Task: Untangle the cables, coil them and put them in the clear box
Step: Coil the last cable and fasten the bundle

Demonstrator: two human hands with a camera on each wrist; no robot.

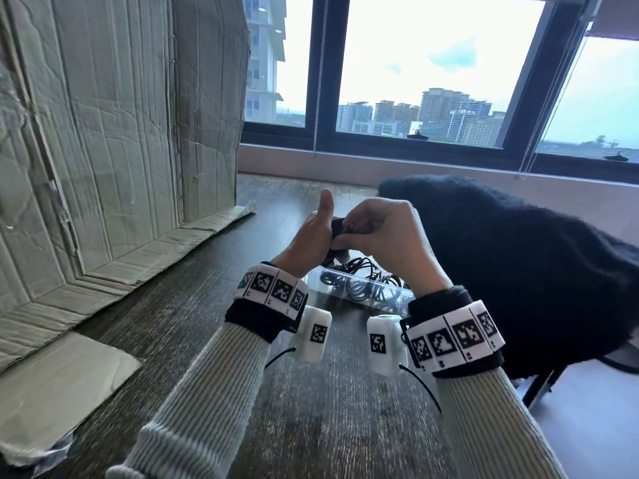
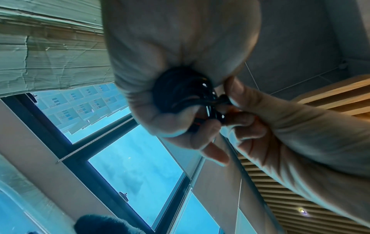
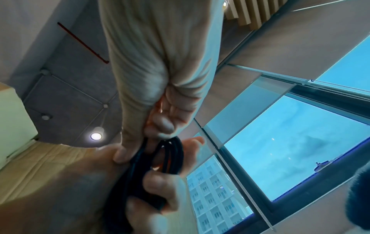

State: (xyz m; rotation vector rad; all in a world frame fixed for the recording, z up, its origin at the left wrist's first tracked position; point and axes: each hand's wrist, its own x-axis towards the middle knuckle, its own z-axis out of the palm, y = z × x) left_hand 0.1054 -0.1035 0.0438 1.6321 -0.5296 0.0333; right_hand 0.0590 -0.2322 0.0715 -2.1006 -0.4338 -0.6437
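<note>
I hold a small coil of black cable (image 1: 337, 227) up above the table, between both hands. My left hand (image 1: 320, 236) grips the coil with its thumb pointing up; in the left wrist view its fingers (image 2: 170, 125) curl round the coil (image 2: 180, 91). My right hand (image 1: 351, 238) pinches the coil's right side, and its fingertips (image 3: 160, 126) press on the cable loops (image 3: 170, 156). The clear box (image 1: 320, 276) lies on the table just below my hands, with several more black cables (image 1: 366, 288) in it, partly hidden by my wrists.
A tall sheet of flattened cardboard (image 1: 114, 133) stands at the left, with its flaps lying on the dark wooden table (image 1: 311, 409). A black fuzzy garment (image 1: 511, 257) drapes over a chair at the right. Windows run along the back.
</note>
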